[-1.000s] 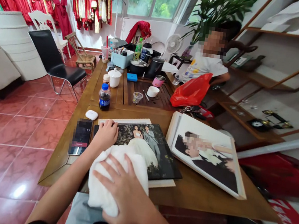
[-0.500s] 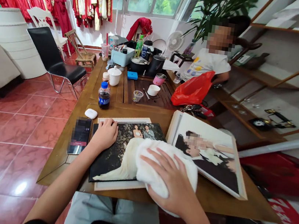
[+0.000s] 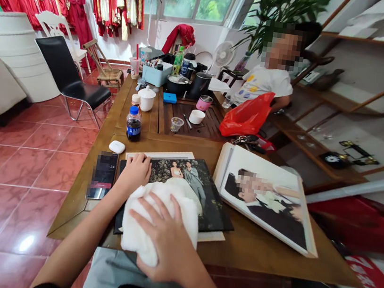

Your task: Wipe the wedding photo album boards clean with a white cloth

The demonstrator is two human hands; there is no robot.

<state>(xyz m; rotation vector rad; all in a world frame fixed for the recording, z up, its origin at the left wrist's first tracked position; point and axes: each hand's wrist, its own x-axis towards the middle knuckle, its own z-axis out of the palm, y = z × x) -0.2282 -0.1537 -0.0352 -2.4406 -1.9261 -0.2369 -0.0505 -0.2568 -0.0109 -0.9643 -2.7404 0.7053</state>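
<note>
A dark wedding photo print lies flat on the wooden table in front of me. My right hand presses a folded white cloth flat onto the print's near left part, fingers spread. My left hand rests with curled fingers on the print's top left corner, holding it down. A second, lighter photo panel lies tilted to the right of the first.
A phone and a white earbud case lie left of the print. A cola bottle, cups, a tea tray and a red plastic bag fill the far table. A person sits at the far right end. A black chair stands left.
My right hand with the cloth swept from the print's near left to its right edge, then came back to the near left. My left hand stayed on the corner.
</note>
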